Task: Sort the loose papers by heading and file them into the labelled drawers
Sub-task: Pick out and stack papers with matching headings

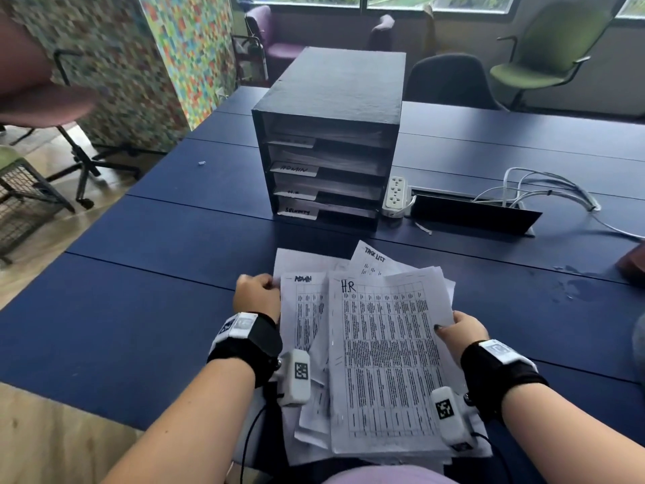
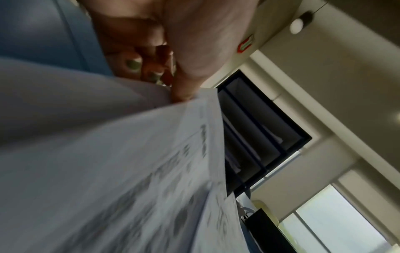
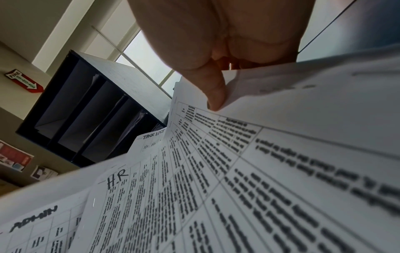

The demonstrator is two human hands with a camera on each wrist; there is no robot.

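Observation:
A loose fan of printed sheets (image 1: 380,347) lies low over the near edge of the dark blue table (image 1: 157,274). On top is a sheet headed "H.R" (image 1: 349,286) (image 3: 118,178). Beside it shows one headed "ADMIN" (image 1: 303,279) (image 3: 34,217), and behind it one headed "TASK LIST" (image 1: 375,256) (image 3: 153,136). My left hand (image 1: 256,295) (image 2: 184,85) grips the stack's left edge, thumb on top. At the right edge my right hand (image 1: 457,330) (image 3: 216,95) pinches the sheets. A black four-slot drawer unit (image 1: 328,141) (image 2: 259,137) (image 3: 86,113) stands beyond, with labels ADMIN, H.R and SECURITY; the top label is unreadable.
A white power strip (image 1: 394,196) lies right of the drawer unit, next to an open black cable flap (image 1: 471,211) with white cables (image 1: 544,190). Chairs stand round the table: a maroon one (image 1: 49,106) at left, a green one (image 1: 555,50) at the back right.

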